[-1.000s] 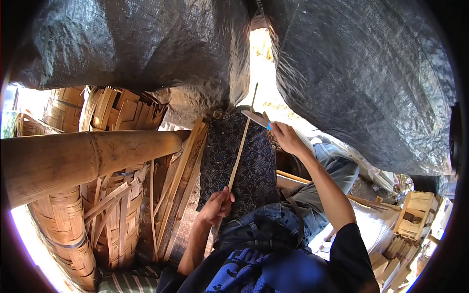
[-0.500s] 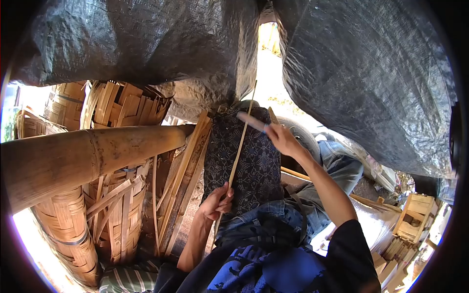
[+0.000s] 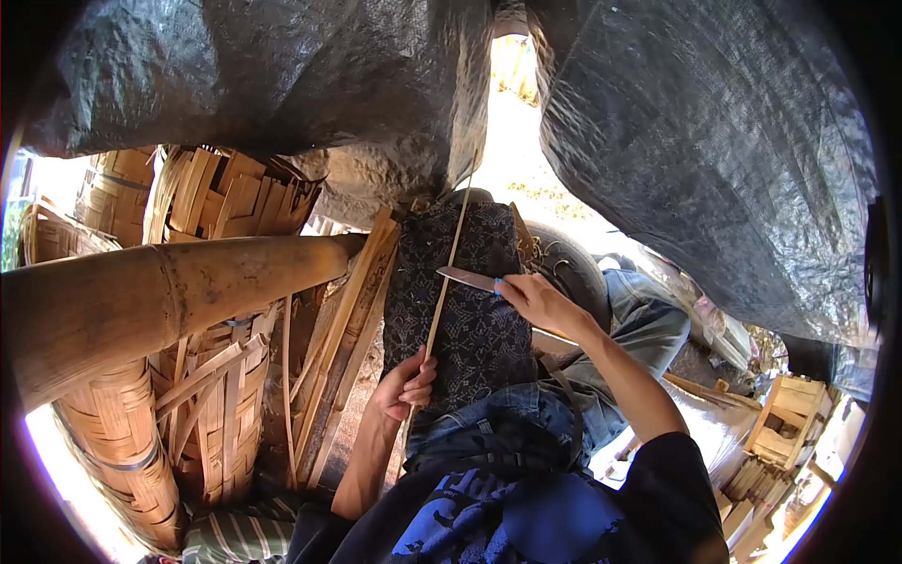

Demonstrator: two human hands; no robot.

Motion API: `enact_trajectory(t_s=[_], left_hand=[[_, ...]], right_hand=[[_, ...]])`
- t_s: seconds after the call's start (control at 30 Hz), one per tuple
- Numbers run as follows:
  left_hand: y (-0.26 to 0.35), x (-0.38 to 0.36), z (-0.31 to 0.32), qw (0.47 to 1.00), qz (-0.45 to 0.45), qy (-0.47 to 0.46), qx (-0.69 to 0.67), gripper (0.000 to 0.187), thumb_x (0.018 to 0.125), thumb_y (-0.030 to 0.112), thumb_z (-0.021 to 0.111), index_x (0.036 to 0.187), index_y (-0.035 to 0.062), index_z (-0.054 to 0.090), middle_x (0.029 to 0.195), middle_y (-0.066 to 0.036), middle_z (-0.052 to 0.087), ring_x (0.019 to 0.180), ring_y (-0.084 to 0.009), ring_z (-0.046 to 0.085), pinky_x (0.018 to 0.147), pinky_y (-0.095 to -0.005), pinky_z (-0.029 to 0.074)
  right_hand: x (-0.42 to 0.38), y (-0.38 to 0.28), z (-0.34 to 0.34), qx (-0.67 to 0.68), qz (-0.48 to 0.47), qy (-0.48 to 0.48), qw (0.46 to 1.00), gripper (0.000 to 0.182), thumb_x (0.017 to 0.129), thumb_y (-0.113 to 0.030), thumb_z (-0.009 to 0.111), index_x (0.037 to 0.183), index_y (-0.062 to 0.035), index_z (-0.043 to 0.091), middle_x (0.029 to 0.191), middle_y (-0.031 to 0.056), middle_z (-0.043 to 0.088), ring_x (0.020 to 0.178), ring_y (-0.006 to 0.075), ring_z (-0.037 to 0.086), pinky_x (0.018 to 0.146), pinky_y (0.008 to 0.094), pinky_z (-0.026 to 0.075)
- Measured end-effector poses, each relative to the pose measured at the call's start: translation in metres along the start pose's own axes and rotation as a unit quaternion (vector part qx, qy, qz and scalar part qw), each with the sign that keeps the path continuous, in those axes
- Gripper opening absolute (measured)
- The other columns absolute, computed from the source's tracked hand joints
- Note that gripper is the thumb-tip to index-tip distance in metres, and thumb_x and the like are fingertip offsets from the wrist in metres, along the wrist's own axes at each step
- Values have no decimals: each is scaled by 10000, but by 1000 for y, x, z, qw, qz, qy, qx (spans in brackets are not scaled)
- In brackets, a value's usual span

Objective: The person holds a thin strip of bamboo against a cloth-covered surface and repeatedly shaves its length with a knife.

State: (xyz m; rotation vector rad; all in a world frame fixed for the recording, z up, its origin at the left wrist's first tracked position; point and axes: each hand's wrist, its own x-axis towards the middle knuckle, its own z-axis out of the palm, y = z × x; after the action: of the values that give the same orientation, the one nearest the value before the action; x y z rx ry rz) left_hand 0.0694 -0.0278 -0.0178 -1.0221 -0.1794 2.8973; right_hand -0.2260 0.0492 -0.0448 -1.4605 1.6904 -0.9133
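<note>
A long thin bamboo strip (image 3: 450, 254) runs up over a dark patterned cloth (image 3: 479, 348) in front of my lap. My left hand (image 3: 408, 384) is closed around the strip's lower part. In my right hand (image 3: 542, 303) is a knife (image 3: 469, 278), its blade pointing left and lying across the strip near the middle of the cloth. Whether the edge touches the strip cannot be told. The fingers of my right hand wrap round the knife's handle, hiding most of it.
A thick bamboo pole (image 3: 178, 291) juts in from the left, above woven baskets (image 3: 120, 442) and split bamboo pieces (image 3: 346, 348). Dark tarpaulin (image 3: 714, 169) hangs ahead. A tyre (image 3: 570, 275) is beyond the cloth; a wooden crate (image 3: 787, 421) stands at right.
My right hand has brought the knife down and nearer to me, from the cloth's upper end to its middle. My left hand still holds the strip; the whole view has shifted slightly.
</note>
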Motion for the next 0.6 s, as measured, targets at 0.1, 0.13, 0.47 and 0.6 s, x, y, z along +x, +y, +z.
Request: enact_trajectory(t_s=[0.1, 0.13, 0.47, 0.6], left_hand=[[0, 0, -1, 1000, -15, -3, -5, 360, 1016, 377, 317, 801, 118, 445, 460, 66, 281, 321, -29, 218, 328, -180, 177], [0, -1, 0, 1000, -18, -3, -1, 360, 1015, 379, 318, 800, 120, 443, 459, 66, 280, 320, -30, 217, 327, -180, 177], [-1, -2, -1, 1000, -15, 6, 7, 374, 1014, 394, 310, 793, 124, 446, 459, 68, 279, 321, -28, 213, 325, -181, 171], [-1, -5, -1, 1000, -13, -13, 26, 376, 1013, 398, 309, 795, 125, 447, 460, 69, 273, 323, -29, 207, 324, -180, 166]], right_hand=[[15, 9, 2, -22, 109, 93, 989, 333, 977, -219, 472, 737, 10, 509, 472, 126, 468, 370, 170, 429, 381, 370, 308], [26, 13, -1, -32, 128, 108, 985, 337, 977, -223, 471, 734, 9, 508, 480, 124, 470, 370, 166, 427, 379, 371, 307], [-3, -23, 2, 20, 78, -6, 997, 300, 973, -205, 486, 799, 27, 559, 536, 181, 469, 415, 183, 397, 423, 359, 325], [19, -9, 8, -57, 108, 107, 987, 302, 958, -193, 513, 744, 19, 496, 498, 167, 472, 390, 226, 464, 405, 384, 326]])
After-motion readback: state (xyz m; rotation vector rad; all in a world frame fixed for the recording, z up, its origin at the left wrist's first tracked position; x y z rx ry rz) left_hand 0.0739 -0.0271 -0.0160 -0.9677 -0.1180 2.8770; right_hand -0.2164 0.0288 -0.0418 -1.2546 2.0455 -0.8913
